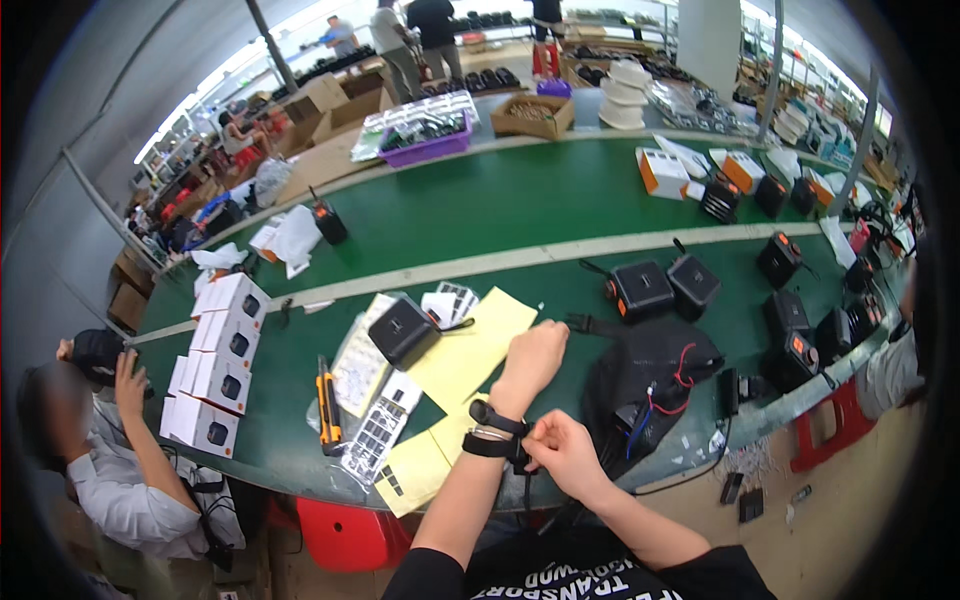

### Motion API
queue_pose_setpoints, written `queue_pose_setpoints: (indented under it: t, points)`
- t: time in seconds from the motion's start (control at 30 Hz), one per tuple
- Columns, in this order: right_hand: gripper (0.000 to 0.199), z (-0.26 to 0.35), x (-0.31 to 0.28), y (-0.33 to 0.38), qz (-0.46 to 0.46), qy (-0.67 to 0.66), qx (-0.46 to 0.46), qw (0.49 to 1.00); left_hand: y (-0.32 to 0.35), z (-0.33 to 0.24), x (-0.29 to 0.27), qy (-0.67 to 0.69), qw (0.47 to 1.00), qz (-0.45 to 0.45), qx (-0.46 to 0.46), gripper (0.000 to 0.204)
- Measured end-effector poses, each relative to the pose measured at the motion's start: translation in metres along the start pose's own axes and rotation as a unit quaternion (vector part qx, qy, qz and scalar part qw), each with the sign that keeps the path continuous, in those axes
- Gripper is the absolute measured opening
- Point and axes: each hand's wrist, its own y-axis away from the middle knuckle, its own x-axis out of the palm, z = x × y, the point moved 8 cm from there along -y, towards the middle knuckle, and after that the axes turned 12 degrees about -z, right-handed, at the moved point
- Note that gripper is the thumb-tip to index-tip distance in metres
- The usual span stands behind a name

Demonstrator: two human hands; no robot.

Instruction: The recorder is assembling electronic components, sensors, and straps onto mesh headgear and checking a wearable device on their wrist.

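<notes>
My left hand (pixel 535 360) reaches over the table's near edge, its fingers curled in with nothing visible in them. Black straps (pixel 492 440) and a thin bracelet circle the left wrist. At that wrist, my right hand (pixel 565 452) pinches the black strap. Left of my hands, yellow sheets (pixel 485 345) lie under a black box-shaped device (pixel 403 332) with a wrist loop. Sticker sheets (pixel 378 432) and a yellow-black utility knife (pixel 328 410) are beside them. To the right lies a black bag (pixel 640 385) with red and blue wires on it.
Two black devices (pixel 642 288) stand beyond the bag, and several more (pixel 787 315) fill the right side. White boxes (pixel 225 345) are stacked at left, beside a seated co-worker (pixel 150 460). A red stool (pixel 350 535) is below the table edge. A purple bin (pixel 428 148) stands far back.
</notes>
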Motion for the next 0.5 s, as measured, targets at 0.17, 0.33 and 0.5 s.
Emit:
queue_pose_setpoints:
  t: [0.17, 0.33, 0.5]
  points:
    - [0.020, 0.003, 0.000, 0.007, 0.001, -0.040, 0.064, 0.997, 0.001, -0.003, -0.009, 0.016, 0.999, -0.031, -0.001, 0.017]
    - [0.016, 0.009, -0.004, 0.015, -0.042, 0.023, 0.022, 0.999, -0.004, -0.001, -0.006, -0.014, 0.999, -0.039, -0.004, 0.017]
    - [0.012, 0.006, -0.017, 0.017, -0.069, 0.023, 0.021, 0.997, -0.012, -0.010, 0.006, -0.035, 0.998, -0.053, 0.013, 0.018]
